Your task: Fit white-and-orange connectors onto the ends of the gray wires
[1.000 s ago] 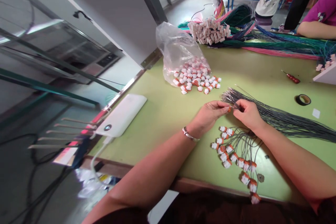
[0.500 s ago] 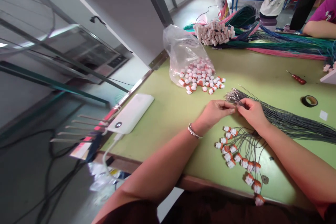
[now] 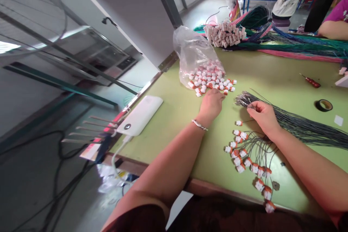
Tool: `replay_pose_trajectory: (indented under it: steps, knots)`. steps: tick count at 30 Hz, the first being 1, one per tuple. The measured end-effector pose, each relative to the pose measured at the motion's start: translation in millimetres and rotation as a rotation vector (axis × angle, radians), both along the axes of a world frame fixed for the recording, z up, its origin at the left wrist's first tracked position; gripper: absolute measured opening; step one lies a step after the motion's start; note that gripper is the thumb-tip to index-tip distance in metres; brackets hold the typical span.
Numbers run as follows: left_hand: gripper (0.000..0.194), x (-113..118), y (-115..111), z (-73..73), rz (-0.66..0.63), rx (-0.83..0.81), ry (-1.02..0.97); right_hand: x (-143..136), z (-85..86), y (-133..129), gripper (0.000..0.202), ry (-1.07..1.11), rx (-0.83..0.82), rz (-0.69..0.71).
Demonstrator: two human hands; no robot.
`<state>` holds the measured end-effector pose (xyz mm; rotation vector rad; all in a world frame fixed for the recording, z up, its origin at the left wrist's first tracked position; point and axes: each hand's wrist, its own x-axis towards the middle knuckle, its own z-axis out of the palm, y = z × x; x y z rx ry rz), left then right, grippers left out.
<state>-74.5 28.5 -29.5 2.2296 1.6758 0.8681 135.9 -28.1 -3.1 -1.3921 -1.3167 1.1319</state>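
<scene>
My left hand (image 3: 212,102) is at the near edge of a pile of white and orange connectors (image 3: 209,77), which spill from a clear plastic bag (image 3: 190,43). Its fingers are drawn together over the pile's edge, and the fingertips are partly hidden. My right hand (image 3: 261,115) pinches a thin dark wire at the tip end of a long bundle of dark wires (image 3: 296,121). Between my hands and the table's front edge lie several connectors fitted on dark wires (image 3: 240,152), one of them (image 3: 239,123) just left of my right hand.
A white power bank (image 3: 140,115) with a cable lies at the left edge. Black tape (image 3: 323,105) and a red-handled tool (image 3: 312,82) are at the right. Colored wires (image 3: 293,45) with pale connectors (image 3: 225,34) run along the back; a person's arm (image 3: 333,29) rests there.
My left hand has left my right hand and moved up and left to the connector pile. A connector now lies by itself just left of my right hand. The view has shifted slightly.
</scene>
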Motion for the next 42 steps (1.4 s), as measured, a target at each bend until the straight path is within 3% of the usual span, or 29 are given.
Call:
replay_pose_trajectory:
  steps: [3,5,10,13,16,23,29,33,42]
  knots:
    - [0.021,1.5,-7.6,4.4,0.015,0.002,-0.115,-1.1,0.9,0.3,0.014,-0.019,0.054,-0.01]
    - [0.018,6.2,-17.8,11.6,0.019,-0.085,-0.286,-1.6,1.7,-0.1,0.013,-0.035,0.059,-0.009]
    - [0.023,25.8,-46.8,29.0,-0.049,-0.674,-0.884,-2.3,3.1,-2.6,0.01,-0.073,0.069,-0.004]
    - [0.023,34.0,-54.8,34.1,-0.092,-0.859,-1.103,-2.7,3.2,-4.2,0.009,-0.104,0.096,0.013]
    - [0.02,37.0,-55.8,35.6,-0.11,-0.904,-1.092,-3.4,1.9,-5.4,0.006,-0.151,0.107,0.01]
    - [0.013,38.6,-55.1,32.0,-0.09,-0.829,-0.932,-4.9,1.2,-6.7,0.01,-0.21,0.131,0.04]
    - [0.017,36.4,-53.5,31.7,-0.142,-0.968,-1.174,-4.2,5.9,-4.9,0.015,-0.211,0.129,0.03]
    - [0.017,33.3,-50.4,30.2,-0.134,-0.97,-1.328,-2.6,7.1,-4.7,0.019,-0.199,0.136,0.03]
    - [0.019,32.7,-50.0,26.8,-0.159,-0.99,-1.29,-2.0,3.7,-8.0,0.016,-0.228,0.156,0.127]
